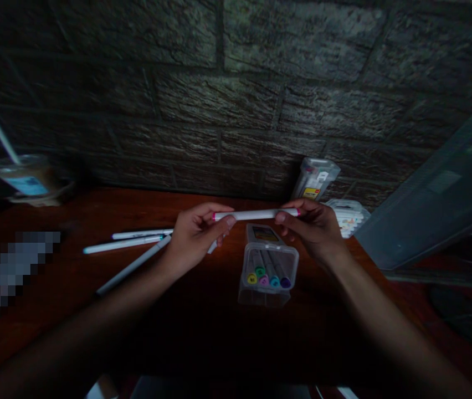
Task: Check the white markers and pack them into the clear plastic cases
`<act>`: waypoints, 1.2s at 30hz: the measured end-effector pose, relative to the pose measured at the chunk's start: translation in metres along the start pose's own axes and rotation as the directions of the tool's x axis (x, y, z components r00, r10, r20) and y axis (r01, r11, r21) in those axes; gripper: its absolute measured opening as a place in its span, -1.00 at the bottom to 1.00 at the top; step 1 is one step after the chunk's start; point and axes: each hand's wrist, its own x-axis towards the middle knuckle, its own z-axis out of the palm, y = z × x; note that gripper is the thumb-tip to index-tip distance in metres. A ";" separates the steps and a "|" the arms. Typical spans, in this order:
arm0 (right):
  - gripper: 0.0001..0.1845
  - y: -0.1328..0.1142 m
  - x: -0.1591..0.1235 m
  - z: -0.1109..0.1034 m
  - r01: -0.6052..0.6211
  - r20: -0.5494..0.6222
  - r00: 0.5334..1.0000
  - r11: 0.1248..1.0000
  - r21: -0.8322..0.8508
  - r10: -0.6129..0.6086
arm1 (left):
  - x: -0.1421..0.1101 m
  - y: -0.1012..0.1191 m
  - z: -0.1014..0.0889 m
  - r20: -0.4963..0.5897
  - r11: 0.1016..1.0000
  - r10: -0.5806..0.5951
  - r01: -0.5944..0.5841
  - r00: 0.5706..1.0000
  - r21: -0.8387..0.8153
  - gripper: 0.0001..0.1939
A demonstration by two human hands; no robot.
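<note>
A white marker (255, 214) with pink ends is held level above the table by both hands. My left hand (198, 230) pinches its left end between thumb and fingers. On its right end, my right hand (313, 224) has a similar pinch. Below the marker lies a clear plastic case (242, 296), its open end facing me, with several markers (263, 271) inside showing yellow, green, pink, blue and purple ends. Several loose white markers (123, 244) rest on the table to the left, partly hidden behind my left hand and forearm.
A clear plastic box (317, 173) stands against the brick wall (219, 100), beside a second white-and-clear case (349, 216). At the left is a plastic cup (28, 180) with a straw. A grey panel (439, 183) rises at the right of the wooden table (107, 208).
</note>
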 end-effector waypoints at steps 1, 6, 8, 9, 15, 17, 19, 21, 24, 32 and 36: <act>-0.76 0.001 0.000 0.000 0.008 -0.004 1.000 1.000 -0.020 -0.008 | -0.001 0.000 0.000 0.010 1.000 0.000 0.000 1.000 0.016 -0.82; -0.74 0.003 -0.002 0.001 0.028 -0.017 0.999 0.997 -0.074 -0.030 | -0.003 0.000 0.004 -0.013 0.995 0.031 -0.029 0.999 0.094 -0.85; -0.78 0.003 -0.003 0.002 0.026 -0.016 0.999 0.997 -0.074 -0.027 | -0.003 0.001 0.004 -0.017 0.995 0.031 -0.029 0.999 0.096 -0.84; -0.79 0.002 -0.002 0.002 0.025 -0.016 1.000 0.997 -0.071 -0.026 | -0.002 0.001 0.004 -0.016 0.995 0.029 -0.027 0.999 0.096 -0.84; -0.82 -0.002 0.001 0.001 -0.010 -0.047 0.999 1.000 -0.021 0.009 | 0.001 0.002 0.002 -0.050 0.999 0.023 -0.022 0.998 0.027 -0.82; -0.80 -0.004 0.001 0.002 -0.036 -0.052 0.998 0.999 0.008 0.036 | 0.002 0.003 0.001 -0.058 1.000 0.023 -0.023 0.998 -0.011 -0.81; -0.77 -0.005 0.001 0.002 -0.067 -0.047 0.997 0.997 0.039 0.069 | 0.004 0.003 0.001 -0.063 0.998 0.011 -0.015 0.998 -0.065 -0.79; -0.75 -0.006 0.000 0.002 -0.096 -0.035 0.995 0.993 0.076 0.098 | 0.005 0.002 0.000 -0.068 0.991 -0.016 0.006 0.998 -0.136 -0.77; -0.74 -0.006 0.001 0.001 -0.118 -0.016 0.993 0.986 0.114 0.121 | 0.006 0.001 -0.001 -0.066 0.972 -0.061 0.044 0.996 -0.231 -0.75; -0.75 -0.009 0.001 0.000 -0.165 0.010 0.986 0.969 0.185 0.166 | 0.004 0.003 -0.001 -0.074 0.958 -0.099 0.076 0.992 -0.276 -0.76; -0.73 -0.009 0.001 0.001 -0.146 0.007 0.989 0.977 0.154 0.147 | 0.005 0.000 0.000 -0.092 0.975 -0.101 0.080 0.991 -0.205 -0.73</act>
